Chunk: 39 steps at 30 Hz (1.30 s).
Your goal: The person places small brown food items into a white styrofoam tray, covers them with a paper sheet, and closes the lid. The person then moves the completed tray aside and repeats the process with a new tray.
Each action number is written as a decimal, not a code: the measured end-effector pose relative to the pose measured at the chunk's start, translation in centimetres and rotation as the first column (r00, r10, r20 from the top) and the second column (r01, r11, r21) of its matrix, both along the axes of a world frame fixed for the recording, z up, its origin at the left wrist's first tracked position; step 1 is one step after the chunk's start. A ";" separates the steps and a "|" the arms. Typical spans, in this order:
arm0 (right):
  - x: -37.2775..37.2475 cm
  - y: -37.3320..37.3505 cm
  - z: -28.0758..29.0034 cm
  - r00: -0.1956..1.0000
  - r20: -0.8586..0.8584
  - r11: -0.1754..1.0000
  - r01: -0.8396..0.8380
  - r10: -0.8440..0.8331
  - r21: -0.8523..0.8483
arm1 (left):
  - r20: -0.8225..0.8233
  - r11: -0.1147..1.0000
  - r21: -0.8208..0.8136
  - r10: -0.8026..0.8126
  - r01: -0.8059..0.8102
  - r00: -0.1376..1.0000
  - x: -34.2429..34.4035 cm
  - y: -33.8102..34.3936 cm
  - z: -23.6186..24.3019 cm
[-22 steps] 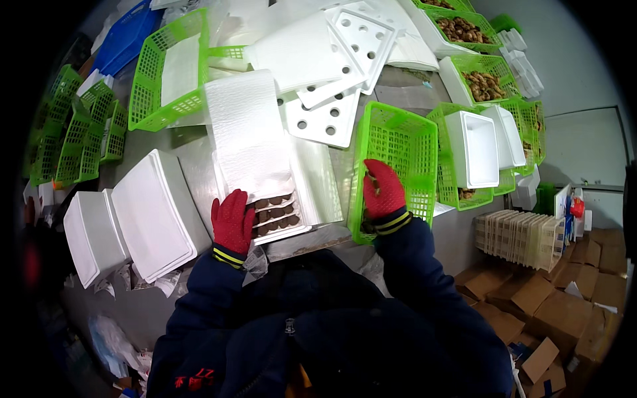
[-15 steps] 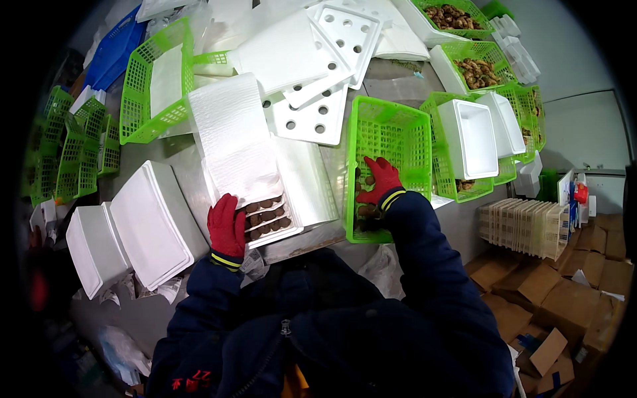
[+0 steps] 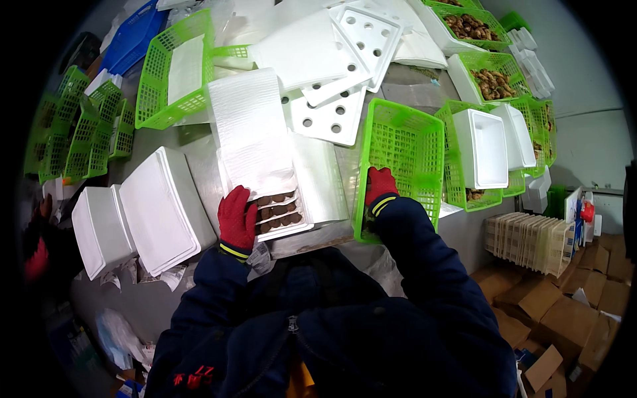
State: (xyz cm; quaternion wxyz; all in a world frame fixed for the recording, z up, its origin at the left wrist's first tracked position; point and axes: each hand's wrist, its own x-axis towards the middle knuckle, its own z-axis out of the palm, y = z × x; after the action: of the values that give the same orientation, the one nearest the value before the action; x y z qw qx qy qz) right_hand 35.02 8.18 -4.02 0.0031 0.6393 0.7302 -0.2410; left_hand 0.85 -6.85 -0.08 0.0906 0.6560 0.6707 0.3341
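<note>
A white foam box [image 3: 309,227] in front of me holds rows of dark brown, round, lumpy pieces [image 3: 284,220]. A white quilted sheet [image 3: 249,126] covers its far part. At the box's left side lies my left hand [image 3: 237,217] in a red knitted glove, thumb apart and fingers stretched along the edge. My right hand [image 3: 381,184], gloved the same way, reaches into the left side of a bright green slatted basket [image 3: 424,169]. Its fingers are bent downward and bunched; their tips and anything in them are hidden. The sleeve covers most of the basket's near left corner.
White perforated foam lids [image 3: 332,123] lie beyond the box. Two upturned white foam boxes [image 3: 159,215] stand at left, near a green basket [image 3: 149,93]. On the right are white foam boxes [image 3: 488,152] and green baskets of knobbly brown produce [image 3: 494,83]. Cardboard boxes [image 3: 564,305] fill the lower right.
My right hand's spread fingers have drawn together and bent down inside the green basket. My left hand stays at the box's edge. The whole view has shifted slightly.
</note>
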 end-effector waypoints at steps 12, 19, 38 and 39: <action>4.1 2.1 -2.9 0.962 -0.273 1.000 0.023 -0.021 0.005 | -0.210 0.950 0.086 0.311 -0.299 0.927 0.5 -1.0 0.3; -5.1 2.7 9.9 0.578 -0.815 0.976 -0.157 -0.032 -0.150 | -0.139 0.962 0.024 0.272 -0.272 0.952 -0.2 -0.9 0.5; -18.5 2.0 8.9 0.492 -0.511 0.613 -0.785 0.705 0.088 | -0.307 0.992 -0.108 -0.098 0.068 0.947 -2.9 3.8 2.9; -17.9 1.9 8.9 0.499 -0.517 0.637 -0.761 0.695 0.123 | -0.295 0.985 -0.130 -0.145 0.111 0.944 -2.8 4.3 3.1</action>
State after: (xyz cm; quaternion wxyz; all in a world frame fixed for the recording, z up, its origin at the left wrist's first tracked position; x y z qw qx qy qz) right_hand 17.13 10.05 4.87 -0.0543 0.1791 0.8863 -0.4236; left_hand -1.98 -2.58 2.98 0.0445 0.7356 0.6503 0.1845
